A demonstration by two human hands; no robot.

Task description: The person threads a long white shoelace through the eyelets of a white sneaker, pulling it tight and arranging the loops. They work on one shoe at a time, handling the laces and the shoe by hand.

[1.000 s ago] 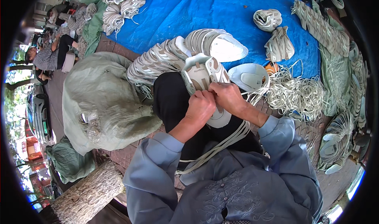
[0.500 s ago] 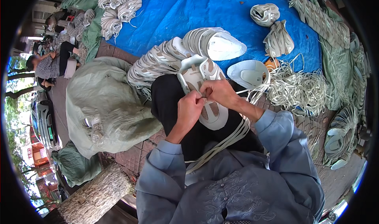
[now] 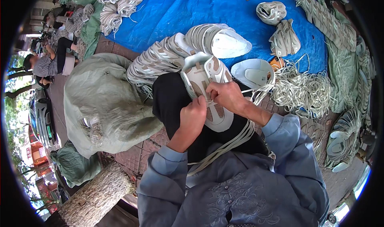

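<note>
A beige and white shoe upper (image 3: 218,114) with brown mesh panels lies across my black-trousered knees, its rounded toe part toward me. My left hand (image 3: 193,118) is closed in a pinch at the left edge of its lacing opening. Against the opposite edge, my right hand (image 3: 229,96) is bent, thumb and fingers pressed together. What either pinch holds is hidden by the fingers. A short pale lace strip crosses the opening just below my fingertips. Loose white laces (image 3: 228,146) run under my right forearm and over my lap.
Stacked shoe uppers (image 3: 160,60) lean beyond my knees. A tangled lace heap (image 3: 302,89) lies to the right, near a single upper (image 3: 253,73). A blue tarp (image 3: 176,11) spreads ahead. At left stands a bulky pale sack (image 3: 108,103); a seated person (image 3: 47,64) is farther off.
My hands have drawn slightly apart over the lacing opening; the left has dropped a little toward me. The shoe upper stays on my knees.
</note>
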